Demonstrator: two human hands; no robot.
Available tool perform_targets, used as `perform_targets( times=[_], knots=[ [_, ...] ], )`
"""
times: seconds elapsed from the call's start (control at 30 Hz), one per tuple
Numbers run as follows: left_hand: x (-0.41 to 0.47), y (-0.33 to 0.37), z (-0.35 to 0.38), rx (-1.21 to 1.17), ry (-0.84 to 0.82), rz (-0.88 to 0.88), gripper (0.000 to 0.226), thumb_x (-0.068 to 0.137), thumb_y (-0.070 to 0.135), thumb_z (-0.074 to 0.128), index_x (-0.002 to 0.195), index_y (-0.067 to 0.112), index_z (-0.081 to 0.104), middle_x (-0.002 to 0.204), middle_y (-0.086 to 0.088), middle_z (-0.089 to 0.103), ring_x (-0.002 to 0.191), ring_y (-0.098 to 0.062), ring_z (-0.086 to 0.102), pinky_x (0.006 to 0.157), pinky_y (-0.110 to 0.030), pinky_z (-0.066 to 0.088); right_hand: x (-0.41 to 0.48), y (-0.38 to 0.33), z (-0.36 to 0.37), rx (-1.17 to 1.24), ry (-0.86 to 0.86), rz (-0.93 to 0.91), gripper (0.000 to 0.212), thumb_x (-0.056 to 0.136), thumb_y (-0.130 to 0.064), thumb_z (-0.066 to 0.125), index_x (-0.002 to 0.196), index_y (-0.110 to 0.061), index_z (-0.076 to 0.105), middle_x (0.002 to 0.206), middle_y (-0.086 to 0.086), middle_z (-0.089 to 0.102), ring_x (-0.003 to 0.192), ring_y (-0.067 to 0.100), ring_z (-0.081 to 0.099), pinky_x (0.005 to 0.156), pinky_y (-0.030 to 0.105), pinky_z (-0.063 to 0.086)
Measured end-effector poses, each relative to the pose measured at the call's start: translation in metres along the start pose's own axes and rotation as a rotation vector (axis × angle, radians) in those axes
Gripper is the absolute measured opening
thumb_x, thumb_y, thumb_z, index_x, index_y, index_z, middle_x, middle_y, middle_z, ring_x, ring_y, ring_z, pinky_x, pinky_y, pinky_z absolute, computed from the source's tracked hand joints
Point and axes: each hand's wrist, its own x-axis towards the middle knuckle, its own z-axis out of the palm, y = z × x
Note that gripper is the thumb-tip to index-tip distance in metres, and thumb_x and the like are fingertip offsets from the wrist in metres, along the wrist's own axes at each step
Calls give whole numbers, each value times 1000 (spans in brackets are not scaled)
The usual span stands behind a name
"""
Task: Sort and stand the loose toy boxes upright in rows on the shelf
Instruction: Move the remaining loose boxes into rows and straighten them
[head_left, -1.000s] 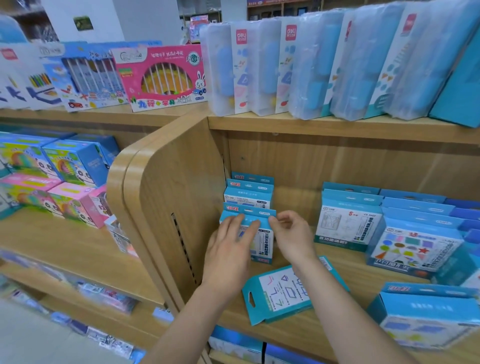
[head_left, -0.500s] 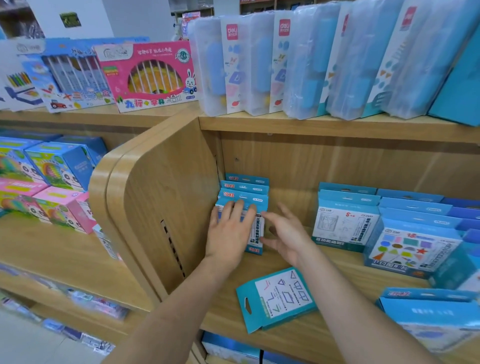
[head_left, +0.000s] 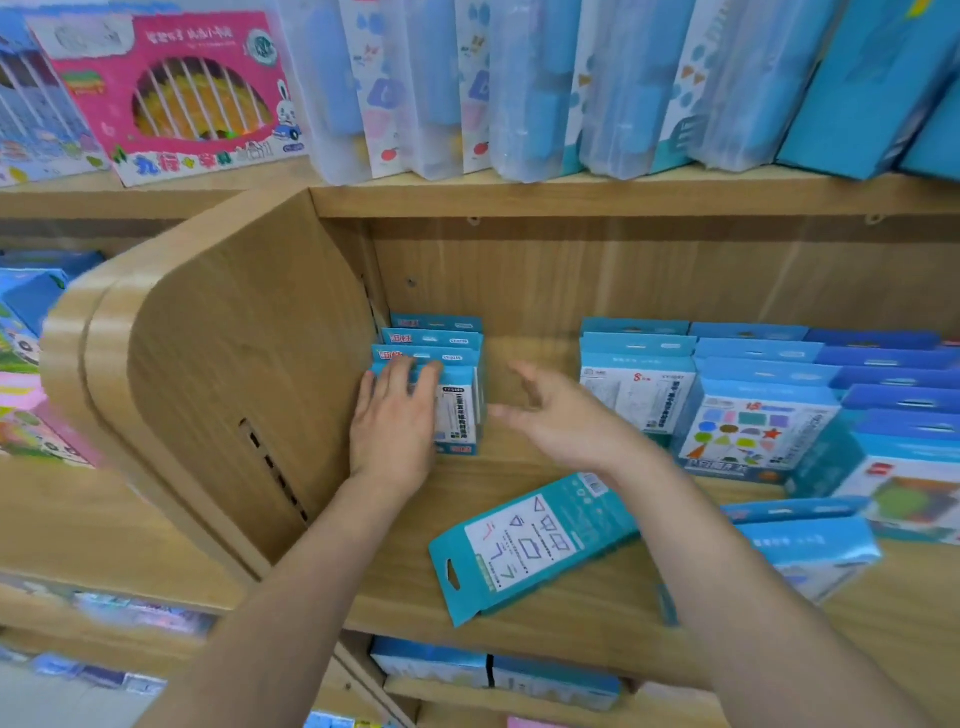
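Observation:
A short row of small blue toy boxes (head_left: 457, 410) stands upright at the left end of the wooden shelf (head_left: 571, 613), against the side panel. My left hand (head_left: 395, 421) rests flat with straight fingers on the front box of that row. My right hand (head_left: 561, 421) hovers open just to the right of the row, touching nothing. A teal toy box (head_left: 524, 545) with shape drawings lies flat on the shelf below my right wrist. More blue boxes (head_left: 748, 426) stand in rows to the right.
The rounded wooden side panel (head_left: 234, 364) closes the shelf on the left. Another blue box (head_left: 810, 551) lies loose near the right front edge. Clear plastic cases (head_left: 519, 88) and a pink boxed toy (head_left: 176, 98) stand on the shelf above.
My right hand has let go of the front box and pulled away to the right. My left hand stays on the box, which now stands pushed back against the row.

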Motion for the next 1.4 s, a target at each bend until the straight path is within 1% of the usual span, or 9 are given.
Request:
perform_targets(
  times=[0.1,0.27,0.37,0.5,0.63,0.73,0.93,1.3,1.4],
  knots=[
    [-20,9,-16,-174,52,30,55,76,12,70,126,17,49,134,-8,46,122,-30,46,105,-45,38,-49,11,-46,-236,2,-63,58,87,-47,59,140,-43,36,147,-16,39,134,4,38,112,31,33],
    [-80,50,-21,-512,-223,235,28,85,31,66,112,28,61,120,14,52,108,-10,54,85,-16,37,-114,40,-96,-523,-128,119,73,72,-61,66,136,-55,32,130,-30,36,127,-5,34,105,18,29],
    [-101,85,-12,-622,-330,269,52,84,39,65,132,33,47,130,17,51,119,-5,49,91,-8,29,-123,73,-99,-288,138,65,46,69,-48,75,113,-39,62,119,-26,59,112,-8,52,104,24,39],
    [-107,138,-8,-790,-434,315,80,80,48,68,144,38,21,139,24,38,130,5,35,106,-11,24,-140,119,-102,92,615,7,33,66,-43,71,95,-26,67,98,-9,71,100,7,63,89,24,48],
    [-107,182,-4,-1102,-503,165,45,85,33,67,122,36,42,118,20,61,110,4,57,94,-24,47,-160,141,-89,405,415,51,48,74,-33,72,118,-23,59,105,-3,72,100,12,66,77,19,52],
    [-102,190,-10,-1444,-531,-81,22,90,19,61,111,21,54,101,-1,73,92,-8,69,77,-23,53,-160,144,-77,495,517,94,40,73,-26,69,112,-20,62,99,-1,75,91,19,71,68,26,55],
    [-99,180,-23,-1562,-586,-199,29,89,31,55,114,15,58,91,-1,75,87,-17,71,76,-30,56,-154,132,-70,761,566,185,36,73,-31,69,107,-21,62,91,-3,74,80,19,73,61,30,56],
    [-89,89,-42,-1565,-183,-379,31,92,20,54,122,13,54,106,-2,72,95,-17,70,73,-28,57,-97,86,-14,419,218,38,34,85,-16,68,113,-31,55,102,0,71,89,10,68,77,25,56],
    [-82,57,-42,-1134,117,-294,39,92,11,59,126,27,47,114,11,63,99,-3,62,75,-16,51,-65,70,7,373,273,-22,30,84,-15,70,106,-30,56,97,-4,69,85,11,66,67,20,54]
  ],
)
